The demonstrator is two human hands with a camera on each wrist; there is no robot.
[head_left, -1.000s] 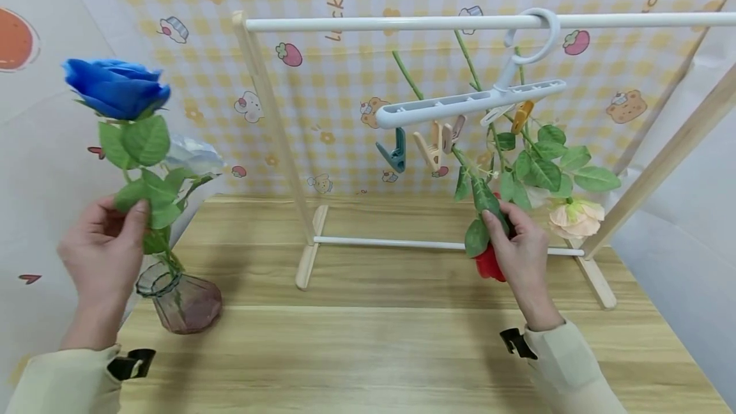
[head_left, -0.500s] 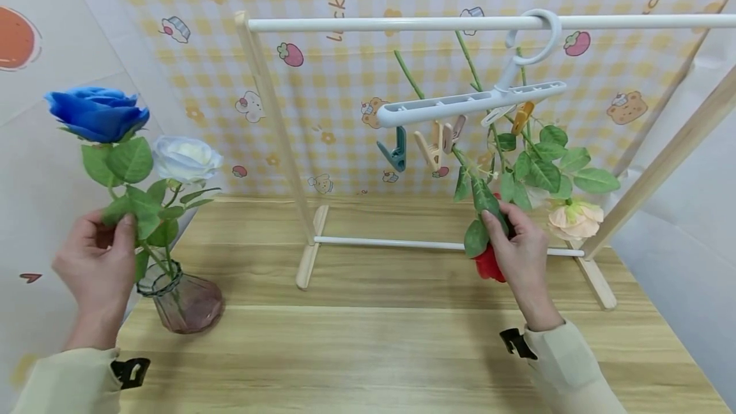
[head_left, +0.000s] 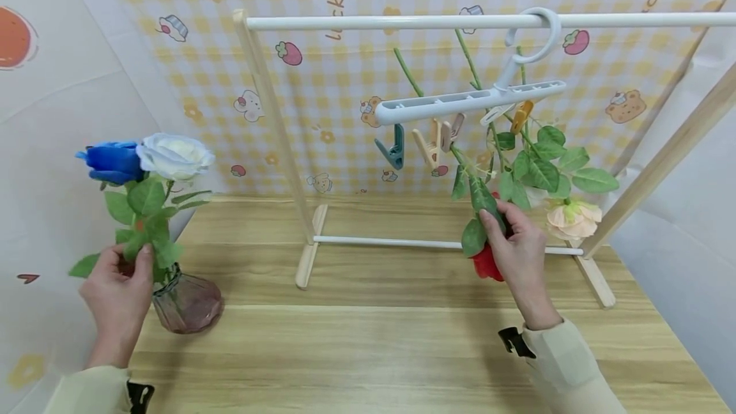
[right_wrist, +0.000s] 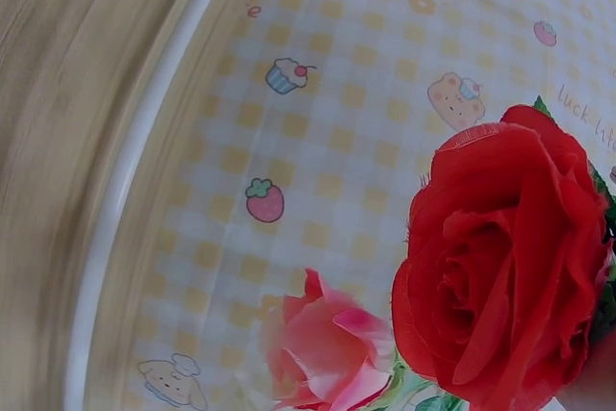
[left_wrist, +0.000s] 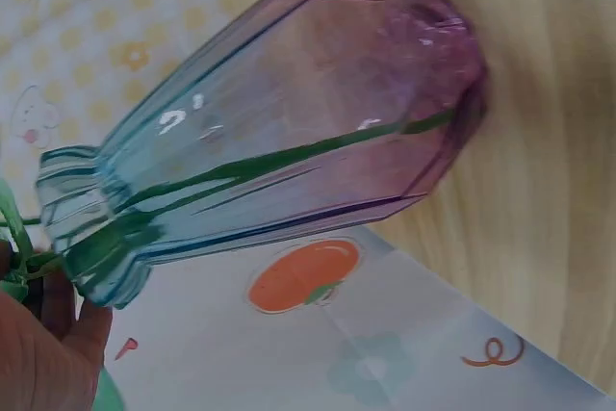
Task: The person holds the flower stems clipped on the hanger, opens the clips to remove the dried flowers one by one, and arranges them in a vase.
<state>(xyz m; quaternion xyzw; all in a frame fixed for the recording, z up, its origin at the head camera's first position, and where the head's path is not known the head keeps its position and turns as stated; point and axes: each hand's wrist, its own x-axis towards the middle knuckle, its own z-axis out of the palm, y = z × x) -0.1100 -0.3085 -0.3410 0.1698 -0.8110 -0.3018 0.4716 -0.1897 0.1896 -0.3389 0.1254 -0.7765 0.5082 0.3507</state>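
At the left, my left hand pinches the leafy stem of the blue rose, close to the mouth of the glass vase. The white rose stands in that vase, its bloom beside the blue one. Green stems run down inside the glass in the left wrist view; whose they are I cannot tell for certain. My right hand holds the upside-down red rose just above its bloom, around stem and leaves. A pinkish clothespin on the pale blue hanger grips that rose's stem.
The hanger hooks over the white rod of a wooden rack. A cream rose and a pink rose hang head down beside the red one. A teal clothespin and a beige clothespin hang to the left.
My left hand has come down with the blue rose, first drifting left, then back right to the vase mouth. The white rose shows more fully. My right hand stays on the red rose.
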